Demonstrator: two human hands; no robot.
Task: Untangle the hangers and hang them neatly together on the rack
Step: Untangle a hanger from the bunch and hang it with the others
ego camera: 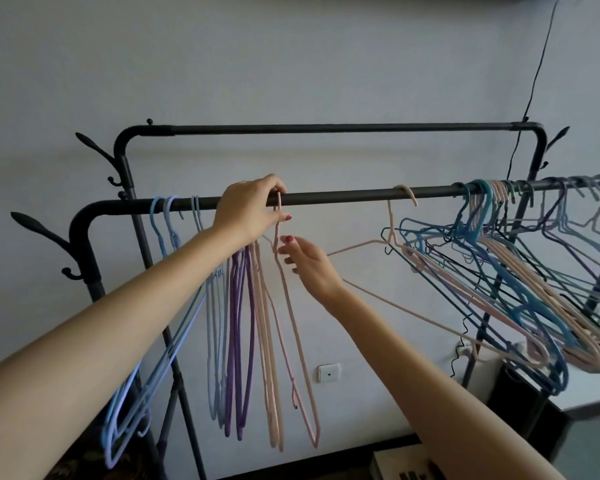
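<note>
Rack [343, 195]: a black metal rack with two bars. The front bar runs from left to right, and the back bar sits higher, near the wall.
Blue hangers [142, 358]: at the far left, light blue ones hang on the front bar and swing out to the left.
Neat bunch: next come pale blue, purple hangers [238, 341] and pink ones, all close together and hanging straight down.
Left hand [248, 211]: it is up at the front bar. Its thumb and finger pinch the top of a pink hanger [297, 337], right by the hook, which is on the bar.
Right hand [309, 265]: it is just below the left hand. Its fingers are loose and straight and hold nothing. The fingertips are right beside the neck of the pink hanger. I cannot tell if they touch it.
Lone hanger [392, 233]: a pink one hangs by itself on the bar, between the hands and the big pile, tipped sideways.
Messy pile [499, 271]: on the right, many blue, pink and dark hangers are mixed up and hooked into each other.
Wall plug [329, 373]: a white one, low on the wall.
</note>
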